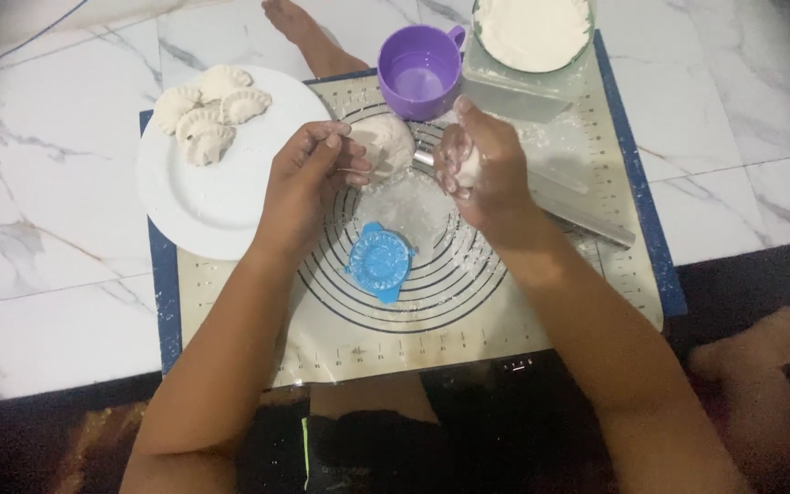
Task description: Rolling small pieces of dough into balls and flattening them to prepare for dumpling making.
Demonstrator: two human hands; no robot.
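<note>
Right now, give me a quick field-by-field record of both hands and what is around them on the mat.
left hand: fingers curled, beside the dough lump; what it pinches is too small to tell
right hand: floured, closed on a small piece of dough
blue dumpling press: lying on the mat, below both hands
white plate: left of the mat, five folded dumplings at its far edge
purple cup: top of the mat
flour bowl: top right
rolling pin: under the right hand
</note>
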